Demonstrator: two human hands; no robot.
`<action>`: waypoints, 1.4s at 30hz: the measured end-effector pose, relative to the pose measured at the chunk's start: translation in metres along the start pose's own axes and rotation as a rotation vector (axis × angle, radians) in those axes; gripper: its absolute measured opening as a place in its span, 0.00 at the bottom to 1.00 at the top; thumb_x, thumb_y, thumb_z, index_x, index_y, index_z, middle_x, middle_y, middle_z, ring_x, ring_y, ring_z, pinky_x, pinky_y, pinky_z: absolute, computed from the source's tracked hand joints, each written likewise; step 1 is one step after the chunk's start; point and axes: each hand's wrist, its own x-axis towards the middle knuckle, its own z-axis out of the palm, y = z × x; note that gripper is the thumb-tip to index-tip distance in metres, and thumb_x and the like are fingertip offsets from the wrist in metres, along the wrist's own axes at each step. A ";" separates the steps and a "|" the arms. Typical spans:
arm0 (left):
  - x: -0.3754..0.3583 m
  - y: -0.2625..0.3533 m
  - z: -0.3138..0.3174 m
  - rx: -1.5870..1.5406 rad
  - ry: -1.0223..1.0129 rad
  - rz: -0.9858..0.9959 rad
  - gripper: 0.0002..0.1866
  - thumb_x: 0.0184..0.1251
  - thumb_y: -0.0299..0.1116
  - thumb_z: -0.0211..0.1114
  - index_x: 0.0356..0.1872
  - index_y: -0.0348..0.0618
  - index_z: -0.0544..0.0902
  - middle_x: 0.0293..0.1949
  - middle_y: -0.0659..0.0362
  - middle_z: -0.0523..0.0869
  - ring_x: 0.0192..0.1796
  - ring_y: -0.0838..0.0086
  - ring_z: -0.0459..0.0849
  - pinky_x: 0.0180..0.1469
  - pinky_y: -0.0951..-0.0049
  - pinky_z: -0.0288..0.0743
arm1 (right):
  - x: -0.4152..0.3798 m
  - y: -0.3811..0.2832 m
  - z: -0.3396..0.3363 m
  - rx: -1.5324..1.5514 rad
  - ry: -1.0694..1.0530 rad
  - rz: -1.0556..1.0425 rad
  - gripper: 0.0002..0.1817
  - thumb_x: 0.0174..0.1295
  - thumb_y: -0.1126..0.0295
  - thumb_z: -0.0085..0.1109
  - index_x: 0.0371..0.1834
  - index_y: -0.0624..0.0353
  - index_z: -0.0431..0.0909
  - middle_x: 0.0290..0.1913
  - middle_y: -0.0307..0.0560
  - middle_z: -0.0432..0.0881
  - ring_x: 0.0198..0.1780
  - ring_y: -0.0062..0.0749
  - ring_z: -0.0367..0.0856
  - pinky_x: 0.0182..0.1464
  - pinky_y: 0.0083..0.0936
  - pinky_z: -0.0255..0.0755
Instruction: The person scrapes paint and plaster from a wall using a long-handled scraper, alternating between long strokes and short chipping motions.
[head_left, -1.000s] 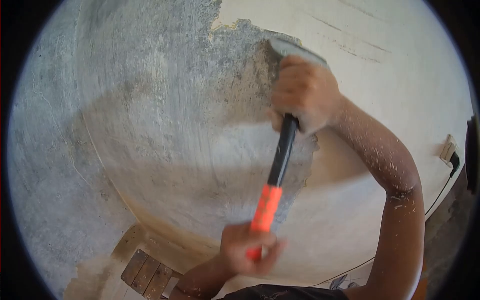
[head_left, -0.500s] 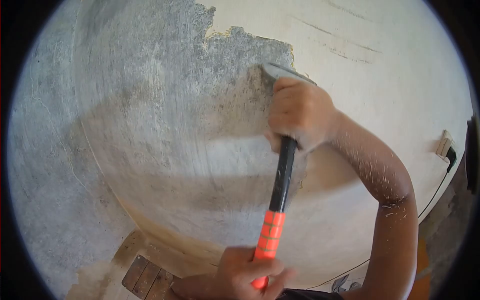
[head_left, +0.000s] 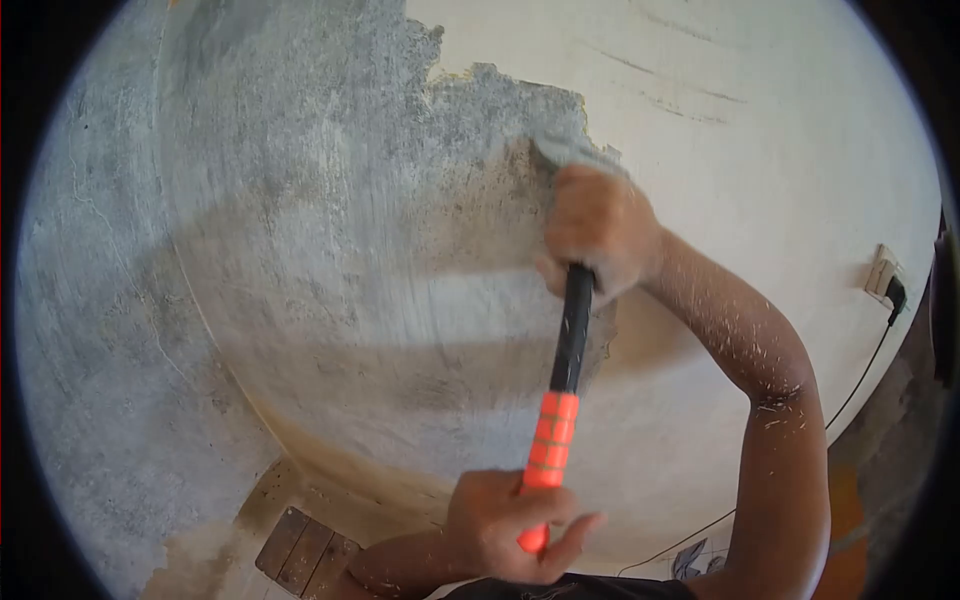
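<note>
Both my hands are on a scraper with a black and orange handle (head_left: 550,445). My right hand (head_left: 603,220) wraps the top of the handle, just below the grey metal head (head_left: 570,150), which is blurred and partly hidden by the fingers. That head lies against the wall at the border of bare grey plaster (head_left: 370,190) and cream paint (head_left: 760,180). Lower down, my left hand (head_left: 510,525) grips the orange end, its thumb sticking out to the right. Pale flakes cover my right forearm.
At the right, a wall socket (head_left: 885,275) holds a black plug, its cord (head_left: 860,385) running down the wall. A slatted wooden piece (head_left: 295,550) is at lower left beside my left arm. A wall corner (head_left: 200,310) runs down the left.
The orange handle end and my left hand have moved slightly up. My right hand and the metal head have shifted a little down along the wall. The view has also shifted slightly.
</note>
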 end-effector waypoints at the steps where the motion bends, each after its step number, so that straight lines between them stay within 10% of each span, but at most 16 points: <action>1: -0.002 0.002 0.000 0.004 0.007 0.015 0.13 0.46 0.30 0.69 0.17 0.50 0.70 0.10 0.64 0.67 0.11 0.71 0.68 0.12 0.75 0.59 | -0.003 -0.002 0.002 -0.011 0.000 -0.012 0.10 0.31 0.66 0.58 0.06 0.50 0.65 0.10 0.38 0.67 0.17 0.33 0.70 0.34 0.27 0.70; 12: 0.004 0.005 0.002 -0.024 -0.070 0.002 0.17 0.45 0.25 0.69 0.13 0.47 0.66 0.10 0.62 0.66 0.11 0.71 0.65 0.14 0.76 0.58 | 0.008 0.004 0.007 0.159 -0.119 -0.054 0.09 0.29 0.64 0.58 0.07 0.49 0.66 0.10 0.36 0.68 0.17 0.34 0.70 0.33 0.27 0.69; 16: 0.021 -0.044 0.013 0.170 0.195 0.063 0.15 0.44 0.25 0.69 0.13 0.47 0.68 0.11 0.60 0.67 0.11 0.69 0.66 0.14 0.76 0.60 | 0.020 0.037 -0.001 -0.068 -0.086 -0.123 0.10 0.39 0.68 0.53 0.07 0.50 0.63 0.09 0.36 0.64 0.14 0.34 0.67 0.31 0.31 0.69; 32: 0.018 -0.007 -0.010 -0.027 -0.057 -0.025 0.15 0.47 0.23 0.68 0.14 0.45 0.68 0.11 0.62 0.68 0.11 0.71 0.64 0.15 0.77 0.58 | 0.019 0.023 0.002 0.088 -0.107 -0.084 0.10 0.28 0.64 0.59 0.07 0.49 0.65 0.12 0.39 0.69 0.20 0.37 0.71 0.36 0.30 0.69; 42: 0.011 -0.004 -0.011 0.006 -0.097 0.043 0.10 0.46 0.25 0.65 0.17 0.47 0.71 0.13 0.65 0.70 0.12 0.76 0.67 0.14 0.78 0.59 | 0.012 0.012 0.003 0.074 -0.011 -0.072 0.16 0.39 0.61 0.59 0.06 0.51 0.63 0.09 0.39 0.65 0.16 0.36 0.69 0.32 0.30 0.68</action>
